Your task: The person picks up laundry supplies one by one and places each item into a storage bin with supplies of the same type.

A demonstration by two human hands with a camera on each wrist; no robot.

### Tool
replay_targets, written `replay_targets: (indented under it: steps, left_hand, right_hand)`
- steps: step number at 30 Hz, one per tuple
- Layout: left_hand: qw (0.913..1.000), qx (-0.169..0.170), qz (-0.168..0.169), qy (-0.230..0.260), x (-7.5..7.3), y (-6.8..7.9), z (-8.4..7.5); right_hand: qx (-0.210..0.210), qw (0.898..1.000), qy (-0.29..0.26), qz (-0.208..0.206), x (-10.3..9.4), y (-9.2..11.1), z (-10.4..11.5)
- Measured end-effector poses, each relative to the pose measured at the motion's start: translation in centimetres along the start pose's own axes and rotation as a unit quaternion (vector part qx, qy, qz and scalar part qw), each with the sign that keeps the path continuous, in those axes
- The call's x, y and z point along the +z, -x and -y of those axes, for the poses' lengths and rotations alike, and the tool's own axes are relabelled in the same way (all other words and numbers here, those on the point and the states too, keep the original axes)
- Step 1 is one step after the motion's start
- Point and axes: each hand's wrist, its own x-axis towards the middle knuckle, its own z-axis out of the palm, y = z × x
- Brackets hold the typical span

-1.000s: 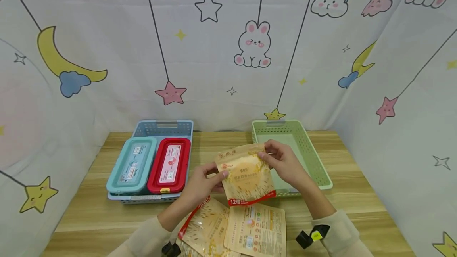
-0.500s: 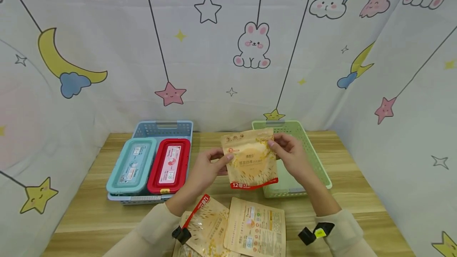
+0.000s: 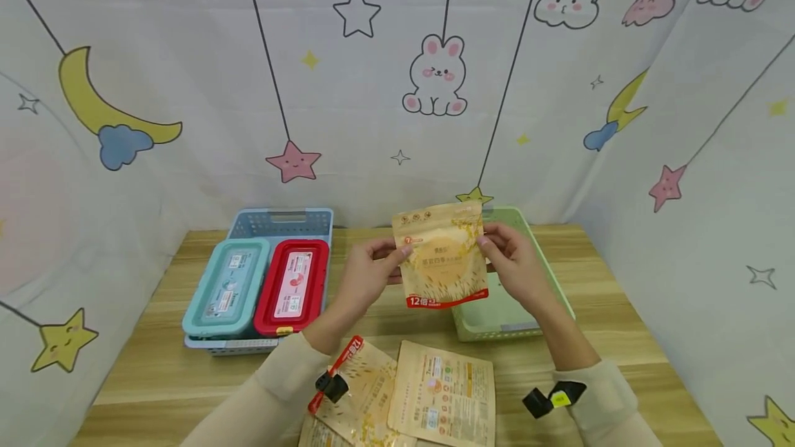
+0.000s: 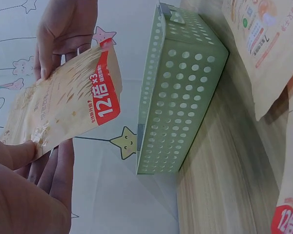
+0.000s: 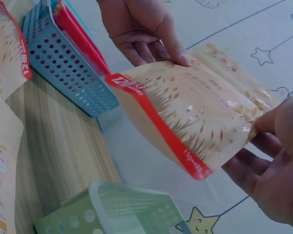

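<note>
A yellow-beige pouch [image 3: 442, 257] with a red strip along its bottom is held up, printed front facing me, in front of the green basket. My left hand [image 3: 368, 274] pinches its left edge, thumb on the front and fingers behind. On the opposite edge my right hand [image 3: 518, 264] pinches it the same way. The right wrist view shows the pouch [image 5: 185, 107] with its red bottom strip bulging out, clear of the table. More pouches lie below on the table: one face up [image 3: 366, 392], one back side up [image 3: 444, 392], overlapping others.
The green basket [image 3: 549, 264] at the back right is partly hidden by the pouch and right hand. At the back left, a blue basket [image 3: 279, 223] holds a teal-lidded box [image 3: 228, 288] and a red-lidded box [image 3: 292, 288]. A printed curtain hangs behind the wooden table [image 3: 149, 364].
Both hands have raised the pouch up and slightly to the right, away from the pouches on the table, and it now stands more upright. The grip on both edges stays.
</note>
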Motion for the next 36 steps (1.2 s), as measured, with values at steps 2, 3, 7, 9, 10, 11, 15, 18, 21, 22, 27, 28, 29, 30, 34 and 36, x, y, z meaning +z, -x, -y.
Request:
replay_targets:
  steps: [2, 3, 7, 9, 10, 11, 15, 18, 21, 22, 27, 28, 29, 30, 34, 36]
  left_hand:
    - [1.0, 0.002, 0.0, -0.003, 0.0, -0.3, -0.4]
    - [1.0, 0.004, 0.001, -0.005, 0.1, -0.4, -0.5]
    - [0.9998, 0.006, 0.007, -0.015, 0.3, -0.9, -1.0]
    - [0.9998, 0.005, 0.007, -0.015, 0.4, -1.3, -1.1]
    - [0.9998, 0.006, 0.007, -0.016, 0.5, -1.4, -1.1]
    - [0.9999, 0.006, 0.005, -0.014, 0.6, -1.5, -1.2]
    - [0.9999, 0.007, -0.006, -0.01, 0.9, -2.0, -1.3]
    - [0.9998, 0.011, -0.009, -0.011, 1.3, -2.3, -1.5]
    - [0.9996, 0.021, -0.005, -0.015, 1.7, -2.9, -1.5]
    - [0.9996, 0.024, -0.004, -0.017, 1.8, -3.0, -1.6]
    - [0.9992, 0.031, 0.007, -0.024, 2.3, -4.1, -2.1]
    - [0.9991, 0.031, 0.012, -0.026, 2.4, -4.3, -2.2]
    - [0.999, 0.033, 0.016, -0.027, 2.6, -4.5, -2.3]
    - [0.9988, 0.034, 0.021, -0.029, 2.7, -4.8, -2.3]
    - [0.9982, 0.038, 0.026, -0.04, 3.2, -5.5, -2.1]
    - [0.9978, 0.043, 0.026, -0.044, 3.5, -5.8, -2.0]
  right_hand:
    - [0.003, 1.0, 0.005, 0.012, -0.2, 0.1, 0.0]
    - [0.006, 1.0, 0.01, 0.015, -0.3, 0.1, 0.0]
    - [0.021, 1.0, 0.007, 0.009, -0.6, 0.2, -0.2]
    - [0.028, 1.0, 0.001, -0.001, -0.8, 0.2, -0.2]
    - [0.032, 0.999, -0.004, -0.004, -0.8, 0.2, -0.1]
    - [0.038, 0.999, -0.009, -0.008, -0.9, 0.2, 0.0]
    - [0.057, 0.998, -0.032, -0.016, -1.1, 0.1, 0.3]
    - [0.07, 0.996, -0.044, -0.024, -1.3, -0.1, 0.3]
    - [0.074, 0.995, -0.053, -0.032, -1.6, -0.3, 0.2]
    - [0.074, 0.995, -0.056, -0.034, -1.7, -0.4, 0.1]
    - [0.066, 0.995, -0.06, -0.048, -2.4, -1.1, 0.0]
    - [0.065, 0.995, -0.058, -0.053, -2.5, -1.3, 0.0]
    - [0.065, 0.995, -0.056, -0.058, -2.7, -1.5, 0.0]
    - [0.065, 0.994, -0.054, -0.063, -2.8, -1.6, 0.0]
    - [0.08, 0.993, -0.048, -0.078, -3.2, -2.4, -0.2]
    - [0.087, 0.991, -0.054, -0.082, -3.5, -2.8, -0.3]
